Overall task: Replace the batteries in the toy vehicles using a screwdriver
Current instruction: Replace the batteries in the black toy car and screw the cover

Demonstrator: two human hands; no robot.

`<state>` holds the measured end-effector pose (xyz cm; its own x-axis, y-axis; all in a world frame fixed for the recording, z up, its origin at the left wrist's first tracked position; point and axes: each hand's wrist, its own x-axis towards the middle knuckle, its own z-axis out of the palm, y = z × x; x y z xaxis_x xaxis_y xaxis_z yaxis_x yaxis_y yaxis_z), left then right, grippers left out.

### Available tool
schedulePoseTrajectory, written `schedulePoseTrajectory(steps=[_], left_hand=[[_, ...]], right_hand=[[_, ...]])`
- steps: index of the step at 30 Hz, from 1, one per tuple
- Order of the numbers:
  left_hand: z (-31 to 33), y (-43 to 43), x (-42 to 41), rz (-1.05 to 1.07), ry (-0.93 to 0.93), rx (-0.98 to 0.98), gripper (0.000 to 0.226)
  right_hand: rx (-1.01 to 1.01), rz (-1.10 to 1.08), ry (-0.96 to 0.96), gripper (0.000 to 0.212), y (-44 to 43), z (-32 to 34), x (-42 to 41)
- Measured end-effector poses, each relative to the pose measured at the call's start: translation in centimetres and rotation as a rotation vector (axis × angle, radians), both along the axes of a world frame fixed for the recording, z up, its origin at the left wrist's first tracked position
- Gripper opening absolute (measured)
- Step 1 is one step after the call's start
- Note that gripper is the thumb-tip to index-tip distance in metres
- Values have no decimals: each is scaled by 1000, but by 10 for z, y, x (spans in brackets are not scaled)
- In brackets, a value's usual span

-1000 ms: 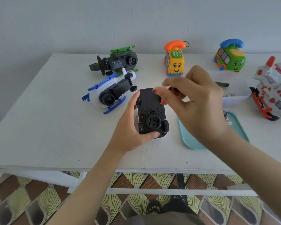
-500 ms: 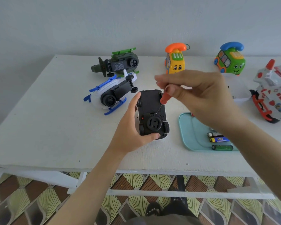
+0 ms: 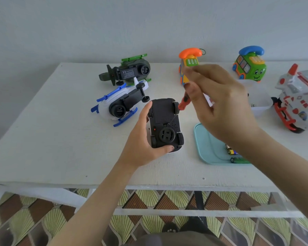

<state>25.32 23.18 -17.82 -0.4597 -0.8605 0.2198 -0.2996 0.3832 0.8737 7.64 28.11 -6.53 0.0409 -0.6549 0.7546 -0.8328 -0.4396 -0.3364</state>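
A toy car (image 3: 164, 121) lies upside down on the white table (image 3: 60, 139), black underside up. My left hand (image 3: 142, 139) grips it from the left, thumb on its far side and fingers under its near end. My right hand (image 3: 219, 102) pinches a small red-handled screwdriver (image 3: 182, 104) above the car. The thin shaft slants down and its tip meets the underside near the middle. A teal tray (image 3: 206, 148) to the right holds a few loose batteries (image 3: 236, 157).
A blue-and-white toy helicopter (image 3: 117, 107) and a green one (image 3: 126, 71) lie behind the car. An orange phone toy (image 3: 189, 59), a green phone bus (image 3: 249, 66), a clear plastic box (image 3: 260, 102) and a red-and-white toy (image 3: 299, 102) stand at the back right.
My right hand has lifted and drawn back to the right, and the screwdriver now stands steeper with its tip on the car's underside. The left hand and the car have stayed put.
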Motion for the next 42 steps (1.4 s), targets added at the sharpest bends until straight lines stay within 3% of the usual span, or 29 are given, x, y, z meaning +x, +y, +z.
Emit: schedulePoseTrajectory(steps=[2,7,17,21,25,30,33,37,39,42], left_hand=[[-1,0,0,2,1,3,117],[1,1,0,-12,7,8,116],[0,-1,0,-18,10,3,116],[-2,-1,0,-23,18,-1,116],[-3,0,0,-32,29,2,116],[-1,-1,0,-33,28,-5,116],[-1,-1,1,-26,25,-2,116],[-2,0,0,-23,30,8,116],[-2,-1,0,-23,25,3,116],[-1,-1,0,-19,22,-5,116]], right_hand=[[94,44,-40,39,0,4,-2],[390,370,-391,34,-3,17,-8],[132,145,-66,12,0,16,-2],[4,-53,131,40,0,7,-5],[191,-174,262,68,3,4,-2],[503,280,-128,44,9,9,-4],[483,398,-168,41,4,12,-2],[372,339,-258,29,4,8,-1],[219,231,-184,15,4,2,0],[160,177,-40,33,2,-1,1]])
